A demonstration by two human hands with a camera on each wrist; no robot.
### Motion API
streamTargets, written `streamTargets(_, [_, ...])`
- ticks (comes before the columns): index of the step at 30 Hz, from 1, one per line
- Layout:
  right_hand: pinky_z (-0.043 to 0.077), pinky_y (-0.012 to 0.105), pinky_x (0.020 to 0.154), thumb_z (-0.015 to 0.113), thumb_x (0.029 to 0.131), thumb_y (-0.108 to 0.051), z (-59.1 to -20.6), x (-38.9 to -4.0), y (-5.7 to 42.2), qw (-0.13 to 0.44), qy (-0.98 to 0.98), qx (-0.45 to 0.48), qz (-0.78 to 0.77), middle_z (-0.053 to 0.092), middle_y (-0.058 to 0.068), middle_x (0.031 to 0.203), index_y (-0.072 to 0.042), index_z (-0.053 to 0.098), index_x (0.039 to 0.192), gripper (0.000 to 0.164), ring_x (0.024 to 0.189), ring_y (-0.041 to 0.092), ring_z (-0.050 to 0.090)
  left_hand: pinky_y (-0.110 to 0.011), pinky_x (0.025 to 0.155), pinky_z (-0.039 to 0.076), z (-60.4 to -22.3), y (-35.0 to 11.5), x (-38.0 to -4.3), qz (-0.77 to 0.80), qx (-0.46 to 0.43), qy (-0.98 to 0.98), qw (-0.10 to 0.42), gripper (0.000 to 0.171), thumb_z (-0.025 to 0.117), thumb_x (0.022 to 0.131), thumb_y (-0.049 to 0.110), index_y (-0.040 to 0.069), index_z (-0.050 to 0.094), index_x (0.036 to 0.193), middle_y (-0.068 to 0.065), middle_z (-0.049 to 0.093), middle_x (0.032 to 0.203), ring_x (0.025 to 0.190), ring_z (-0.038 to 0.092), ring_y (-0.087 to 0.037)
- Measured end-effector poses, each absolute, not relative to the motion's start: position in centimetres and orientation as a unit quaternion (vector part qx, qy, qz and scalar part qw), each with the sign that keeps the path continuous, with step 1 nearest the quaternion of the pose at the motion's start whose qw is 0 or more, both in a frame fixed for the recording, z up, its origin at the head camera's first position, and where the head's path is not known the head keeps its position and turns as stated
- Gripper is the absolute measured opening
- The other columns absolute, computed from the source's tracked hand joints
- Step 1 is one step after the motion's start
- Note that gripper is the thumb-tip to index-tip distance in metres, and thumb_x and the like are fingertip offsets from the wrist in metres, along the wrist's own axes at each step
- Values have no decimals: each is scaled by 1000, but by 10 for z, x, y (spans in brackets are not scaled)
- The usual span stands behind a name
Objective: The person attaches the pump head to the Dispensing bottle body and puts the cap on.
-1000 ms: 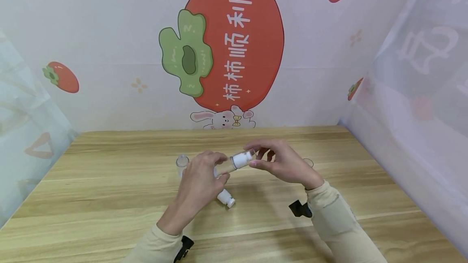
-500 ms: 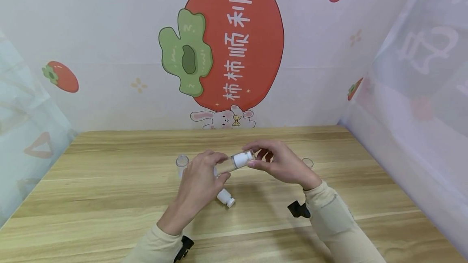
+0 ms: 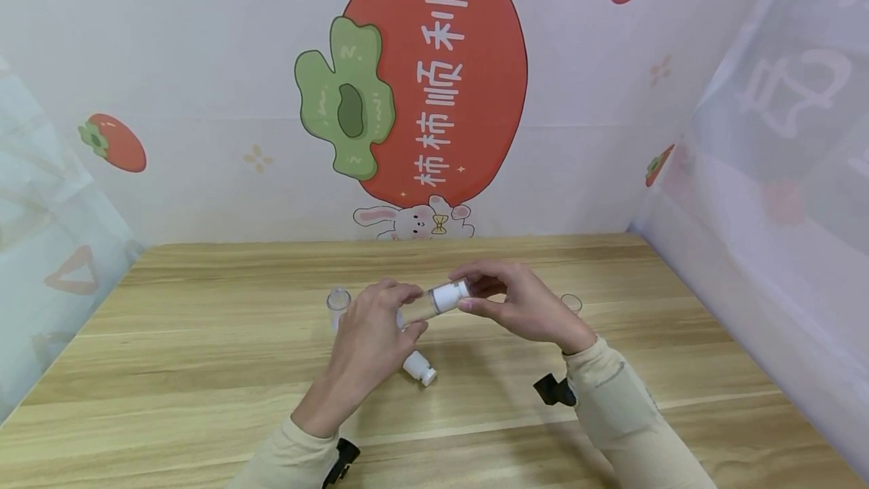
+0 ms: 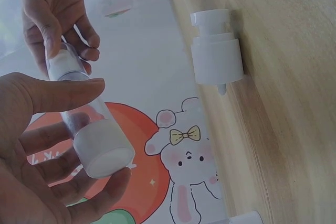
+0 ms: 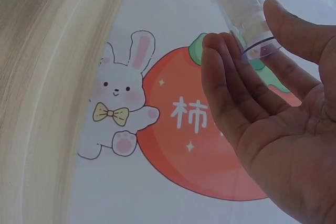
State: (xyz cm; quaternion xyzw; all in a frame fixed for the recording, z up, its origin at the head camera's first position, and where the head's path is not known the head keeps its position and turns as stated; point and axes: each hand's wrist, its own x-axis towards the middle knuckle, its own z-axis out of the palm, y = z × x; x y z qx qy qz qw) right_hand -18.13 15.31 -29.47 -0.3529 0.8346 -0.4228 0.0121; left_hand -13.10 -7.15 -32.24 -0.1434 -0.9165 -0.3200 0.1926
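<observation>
My left hand [image 3: 373, 330] grips the body of a clear spray or pump bottle [image 3: 417, 311], held tilted above the table. In the left wrist view the bottle's white base [image 4: 105, 150] points toward the camera. At the other end, a white pump head [image 3: 448, 296] sits inside a clear cap [image 5: 265, 51]. My right hand [image 3: 523, 304] holds that cap, thumb on one side and fingers on the other. Below the left hand, a second white pump head [image 4: 218, 59] lies on its side on the table, its short tube showing in the left wrist view.
A clear cylindrical container [image 3: 338, 300] stands left of the left hand, partly hidden by it. Behind the right wrist shows the round rim of a clear thing [image 3: 572, 302]. The wooden table [image 3: 204, 368] meets a printed backdrop [image 3: 204, 195] at its far edge.
My right hand has shifted slightly left, and its fingers have drawn in around the cap. The left hand and the bottle stay almost still.
</observation>
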Motion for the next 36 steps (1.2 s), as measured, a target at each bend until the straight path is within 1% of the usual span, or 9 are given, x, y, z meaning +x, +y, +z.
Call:
streamTargets(8, [56,33,88,76,91,-7,-294,-181,152,19,834,-347,-430,71,1,110,-6,70,121,30,95,15,69,-36,62,52,-323,-71,-131,-323,-146,-914,197,33,89,75,7,6,77,106,-8,72,104,90,66,-25])
streamTargets(16, [56,33,88,75,92,-8,-294,-182,152,16,833,-349,-430,71,4,111,-4,69,122,31,95,17,69,-37,62,53,-323,-72,-132,-324,-153,-911,204,36,90,75,6,6,77,108,-9,72,107,93,66,-27])
streamTargets(28, [56,34,87,76,91,-6,-293,-182,154,21,830,-351,-432,71,5,111,-4,70,121,31,93,17,68,-44,70,54,-323,-72,-132,-320,-165,-911,204,37,89,75,4,8,77,110,-6,71,105,95,65,-27])
streamTargets(36, [57,34,85,77,90,-7,-295,-181,152,9,831,-350,-432,72,4,107,-4,71,119,30,91,16,69,-47,74,54,-322,-73,-131,-322,-165,-912,194,36,88,76,6,8,77,110,-6,70,106,99,64,-29])
